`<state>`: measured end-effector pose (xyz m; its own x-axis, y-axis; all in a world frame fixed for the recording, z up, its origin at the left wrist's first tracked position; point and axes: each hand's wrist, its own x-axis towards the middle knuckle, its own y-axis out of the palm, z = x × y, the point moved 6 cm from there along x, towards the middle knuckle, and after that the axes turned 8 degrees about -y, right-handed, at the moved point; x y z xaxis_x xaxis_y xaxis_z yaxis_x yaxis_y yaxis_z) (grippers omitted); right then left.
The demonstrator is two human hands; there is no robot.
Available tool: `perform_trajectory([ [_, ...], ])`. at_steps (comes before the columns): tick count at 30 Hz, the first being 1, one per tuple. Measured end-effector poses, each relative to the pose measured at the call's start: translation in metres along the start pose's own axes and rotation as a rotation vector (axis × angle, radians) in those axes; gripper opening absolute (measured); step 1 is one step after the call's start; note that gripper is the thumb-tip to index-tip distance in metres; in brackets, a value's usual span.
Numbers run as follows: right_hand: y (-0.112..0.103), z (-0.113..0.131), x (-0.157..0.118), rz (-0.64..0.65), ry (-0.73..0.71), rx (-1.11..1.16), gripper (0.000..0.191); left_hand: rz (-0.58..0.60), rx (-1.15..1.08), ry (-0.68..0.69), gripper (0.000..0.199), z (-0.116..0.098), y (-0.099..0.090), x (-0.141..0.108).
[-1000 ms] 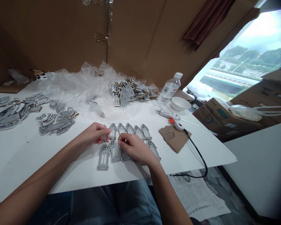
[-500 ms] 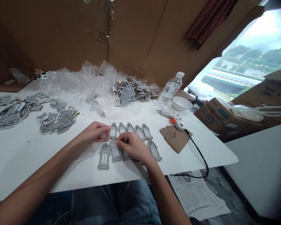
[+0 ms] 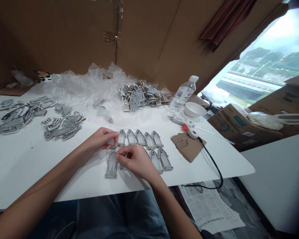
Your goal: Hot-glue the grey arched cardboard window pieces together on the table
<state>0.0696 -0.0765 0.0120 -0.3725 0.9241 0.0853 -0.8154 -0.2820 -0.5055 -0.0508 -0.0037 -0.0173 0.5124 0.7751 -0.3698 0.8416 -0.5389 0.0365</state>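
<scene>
Small grey arched, window-shaped pieces (image 3: 140,137) lie in two rows on the white table. My left hand (image 3: 105,138) is closed at the left end of the upper row, its index fingertip at the first piece (image 3: 121,137) there. Whatever its curled fingers hold is hidden. Over the lower row, my right hand (image 3: 137,162) is closed in a pinch by the right edge of the leftmost arched piece (image 3: 111,166). Anything in that pinch is too small to make out. The right hand covers part of the lower row, and two arched pieces (image 3: 165,159) show to its right.
A glue gun (image 3: 189,128) rests by a cardboard scrap (image 3: 188,146) on the right, its cable running off the table edge. Behind stand a water bottle (image 3: 183,94) and a white bowl (image 3: 194,110). Piles of loose pieces (image 3: 142,94) and crumpled plastic (image 3: 82,86) lie farther back.
My right hand has moved left along the lower row to the leftmost piece, uncovering a piece on the right. My left hand stays nearly where it was.
</scene>
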Motion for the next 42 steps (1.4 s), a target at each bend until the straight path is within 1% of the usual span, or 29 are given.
perform_trajectory([
  [3,-0.002,0.004,-0.001,-0.069,-0.069,-0.054,0.017,0.007,-0.008,0.003,0.036,0.000,0.000,0.000],
  [5,-0.004,0.009,-0.005,-0.118,-0.161,-0.142,0.016,0.005,-0.009,0.003,0.036,-0.001,0.000,0.000],
  [7,-0.004,0.015,-0.012,-0.154,-0.287,-0.289,0.016,-0.006,-0.003,0.005,0.036,-0.002,0.000,-0.001],
  [9,0.001,0.019,-0.020,-0.165,-0.409,-0.462,0.018,-0.014,-0.001,0.008,0.036,-0.002,0.000,-0.001],
  [11,0.008,0.020,-0.028,-0.162,-0.492,-0.617,0.019,-0.013,-0.004,0.015,0.036,-0.003,0.000,-0.001],
  [13,0.015,0.020,-0.034,-0.149,-0.537,-0.733,0.018,-0.007,0.000,0.022,0.036,-0.003,0.000,-0.001],
  [15,0.022,0.021,-0.037,-0.133,-0.549,-0.812,0.016,-0.005,0.011,0.028,0.036,-0.003,0.000,0.000],
  [18,0.028,0.022,-0.038,-0.076,-0.529,-0.867,0.015,-0.004,0.015,0.025,0.036,-0.003,0.000,0.000],
  [20,0.030,0.021,-0.038,-0.019,-0.498,-0.865,0.015,-0.007,0.010,0.019,0.036,-0.002,0.000,0.000],
  [23,0.030,0.019,-0.036,0.054,-0.450,-0.801,0.015,-0.018,-0.005,0.010,0.041,-0.002,-0.001,0.001],
  [25,0.028,0.018,-0.034,0.060,-0.423,-0.692,0.017,-0.032,-0.025,-0.005,0.048,-0.002,-0.001,0.002],
  [26,0.025,0.018,-0.032,0.030,-0.401,-0.620,0.019,-0.038,-0.039,-0.018,0.052,-0.001,-0.002,0.002],
  [28,0.014,0.018,-0.025,-0.086,-0.323,-0.465,0.021,-0.035,-0.076,-0.060,0.061,-0.001,-0.001,0.002],
  [30,0.003,0.016,-0.017,-0.215,-0.203,-0.340,0.019,-0.006,-0.109,-0.101,0.067,0.000,0.002,0.001],
  [31,-0.001,0.014,-0.012,-0.256,-0.139,-0.305,0.018,0.014,-0.122,-0.111,0.070,0.001,0.003,0.001],
  [33,-0.005,0.012,-0.002,-0.282,-0.022,-0.290,0.019,0.042,-0.134,-0.104,0.073,0.001,0.006,0.001],
  [35,-0.005,0.010,0.008,-0.272,0.059,-0.319,0.023,0.054,-0.135,-0.077,0.078,0.001,0.007,0.002],
  [38,-0.002,0.007,0.019,-0.256,0.084,-0.340,0.020,0.063,-0.143,-0.072,0.087,0.005,0.008,0.005],
  [40,0.001,0.006,0.024,-0.262,0.050,-0.342,0.016,0.067,-0.150,-0.088,0.089,0.008,0.008,0.006],
  [42,0.004,0.006,0.027,-0.272,0.013,-0.340,0.010,0.072,-0.158,-0.094,0.086,0.009,0.009,0.006],
])
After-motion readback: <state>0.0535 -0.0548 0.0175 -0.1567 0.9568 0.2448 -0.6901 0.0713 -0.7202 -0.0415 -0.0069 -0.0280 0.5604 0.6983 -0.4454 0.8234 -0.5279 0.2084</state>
